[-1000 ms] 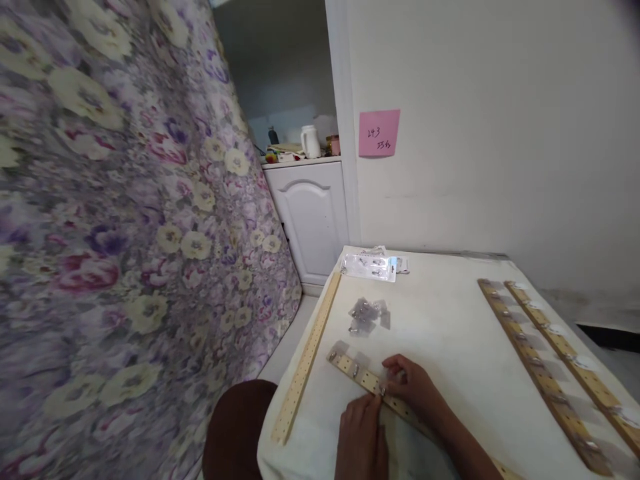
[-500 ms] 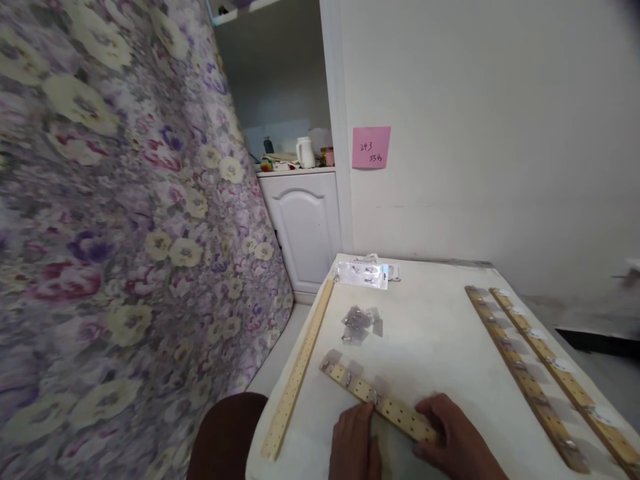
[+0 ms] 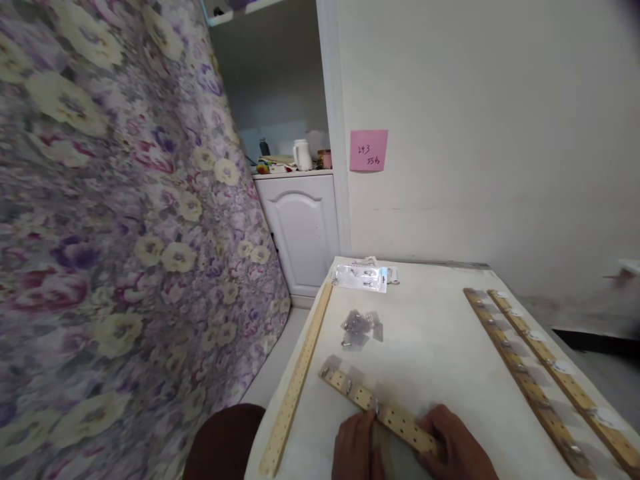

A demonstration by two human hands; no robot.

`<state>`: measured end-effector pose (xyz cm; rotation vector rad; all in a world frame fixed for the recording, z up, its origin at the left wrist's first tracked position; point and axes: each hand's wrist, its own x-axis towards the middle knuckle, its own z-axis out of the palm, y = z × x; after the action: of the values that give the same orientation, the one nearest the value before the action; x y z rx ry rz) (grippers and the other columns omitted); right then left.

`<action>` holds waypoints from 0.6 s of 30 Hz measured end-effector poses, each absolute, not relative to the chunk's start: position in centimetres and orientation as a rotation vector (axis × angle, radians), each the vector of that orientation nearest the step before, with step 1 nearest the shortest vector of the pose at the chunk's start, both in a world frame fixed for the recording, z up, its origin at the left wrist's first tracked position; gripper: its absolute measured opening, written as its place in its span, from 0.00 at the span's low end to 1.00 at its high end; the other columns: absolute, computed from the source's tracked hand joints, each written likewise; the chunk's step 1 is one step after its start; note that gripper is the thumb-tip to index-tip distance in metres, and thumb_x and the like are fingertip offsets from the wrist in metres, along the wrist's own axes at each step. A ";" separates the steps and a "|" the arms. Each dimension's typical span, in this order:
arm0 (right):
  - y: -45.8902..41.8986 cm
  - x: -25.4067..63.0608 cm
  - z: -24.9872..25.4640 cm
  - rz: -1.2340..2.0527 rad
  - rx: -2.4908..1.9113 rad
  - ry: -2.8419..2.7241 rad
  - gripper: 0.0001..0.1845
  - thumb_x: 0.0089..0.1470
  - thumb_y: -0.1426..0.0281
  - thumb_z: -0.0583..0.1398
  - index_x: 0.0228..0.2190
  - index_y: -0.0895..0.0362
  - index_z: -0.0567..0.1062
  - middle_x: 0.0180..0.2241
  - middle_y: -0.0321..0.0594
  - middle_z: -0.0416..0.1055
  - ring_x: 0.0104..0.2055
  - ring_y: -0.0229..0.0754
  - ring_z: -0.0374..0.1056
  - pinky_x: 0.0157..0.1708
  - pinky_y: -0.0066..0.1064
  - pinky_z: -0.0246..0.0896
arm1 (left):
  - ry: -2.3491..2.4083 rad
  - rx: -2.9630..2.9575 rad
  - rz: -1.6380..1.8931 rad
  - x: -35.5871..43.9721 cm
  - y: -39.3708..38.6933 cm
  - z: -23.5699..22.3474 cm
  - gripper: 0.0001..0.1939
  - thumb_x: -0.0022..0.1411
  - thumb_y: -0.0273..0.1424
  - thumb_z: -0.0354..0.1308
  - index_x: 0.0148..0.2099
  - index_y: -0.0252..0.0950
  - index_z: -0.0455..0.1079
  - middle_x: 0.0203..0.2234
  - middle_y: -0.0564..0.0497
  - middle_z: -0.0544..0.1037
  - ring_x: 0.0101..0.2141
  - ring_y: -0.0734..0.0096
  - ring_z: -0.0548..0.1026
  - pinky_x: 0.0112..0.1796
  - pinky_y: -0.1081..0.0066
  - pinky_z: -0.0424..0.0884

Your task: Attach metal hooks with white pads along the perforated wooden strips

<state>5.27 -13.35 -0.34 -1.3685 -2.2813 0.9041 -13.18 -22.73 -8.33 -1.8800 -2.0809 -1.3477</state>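
Note:
A short perforated wooden strip (image 3: 403, 427) lies slantwise on the table in front of me. Small metal hooks on clear backings sit along its far left part, and one metal hook (image 3: 377, 405) is at its middle. My left hand (image 3: 356, 445) presses its closed fingers against the strip's near edge, with the fingertips beside that middle hook. Around the strip's right end, my right hand (image 3: 457, 445) is closed. Beyond the strip lies a small pile of clear-backed metal hooks (image 3: 357, 325).
A long perforated wooden strip (image 3: 299, 373) runs along the table's left edge. Two strips carrying hooks, a darker one (image 3: 520, 373) and a lighter one (image 3: 560, 372), lie at right. Clear packaging (image 3: 361, 277) lies at the back. A brown rounded shape (image 3: 225, 440) stands left of the table.
The view has shifted slightly. My right hand has moved slightly downward at the strip's right end, and its fingers have shifted. My left hand stays by the middle hook.

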 end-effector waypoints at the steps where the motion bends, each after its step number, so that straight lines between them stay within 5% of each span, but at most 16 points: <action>1: -13.3 5.4 -0.4 0.911 -1.375 -2.283 0.06 0.39 0.72 0.58 0.26 0.54 0.67 0.31 0.39 0.69 0.37 0.44 0.66 0.39 0.31 0.59 | -2.091 -1.878 -1.345 -13.2 -22.7 -8.4 0.25 0.55 0.23 0.49 0.56 0.36 0.66 0.45 0.43 0.75 0.45 0.58 0.71 0.46 0.58 0.70; 18: -13.7 1.4 0.6 0.909 -1.447 -2.205 0.05 0.43 0.70 0.57 0.28 0.53 0.69 0.34 0.39 0.71 0.39 0.45 0.67 0.40 0.32 0.59 | -2.204 -1.846 -1.346 -13.2 -22.9 -8.8 0.24 0.56 0.26 0.51 0.56 0.34 0.65 0.46 0.41 0.75 0.46 0.58 0.72 0.49 0.61 0.68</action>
<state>1.39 -13.71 0.61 -1.4465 -2.2050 0.9085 -13.17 -22.92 -8.77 -1.8460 -2.2042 -1.3460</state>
